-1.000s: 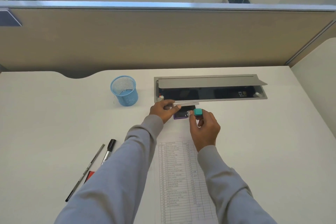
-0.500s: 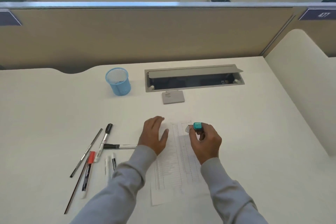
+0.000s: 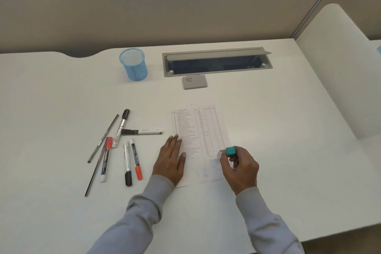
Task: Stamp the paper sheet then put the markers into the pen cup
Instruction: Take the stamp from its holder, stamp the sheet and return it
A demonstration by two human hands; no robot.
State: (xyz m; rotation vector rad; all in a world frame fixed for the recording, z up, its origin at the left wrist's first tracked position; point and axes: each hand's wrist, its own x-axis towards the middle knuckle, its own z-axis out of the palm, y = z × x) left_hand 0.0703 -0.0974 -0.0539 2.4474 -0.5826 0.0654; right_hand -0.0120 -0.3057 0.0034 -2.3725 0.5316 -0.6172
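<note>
A printed paper sheet [image 3: 198, 130] lies on the white desk. My left hand [image 3: 170, 161] rests flat on its lower left part, fingers together. My right hand [image 3: 239, 166] grips a small stamp with a teal top [image 3: 230, 151] at the sheet's lower right edge; whether it touches the paper is unclear. Several markers [image 3: 132, 159] with black and red caps lie left of the sheet, along with two thin dark pens [image 3: 104, 138]. The blue mesh pen cup [image 3: 133, 65] stands upright at the back, holding nothing that I can see.
A closed grey ink pad [image 3: 194, 82] sits just in front of an open grey cable tray [image 3: 216, 64] set into the desk. Beige partition panels rise behind, and a white rounded side panel [image 3: 338, 68] stands at the right.
Both hands have pulled back from the ink pad, now closed, to the lower part of the sheet. My left hand has flattened on the paper. My right hand has carried the stamp along.
</note>
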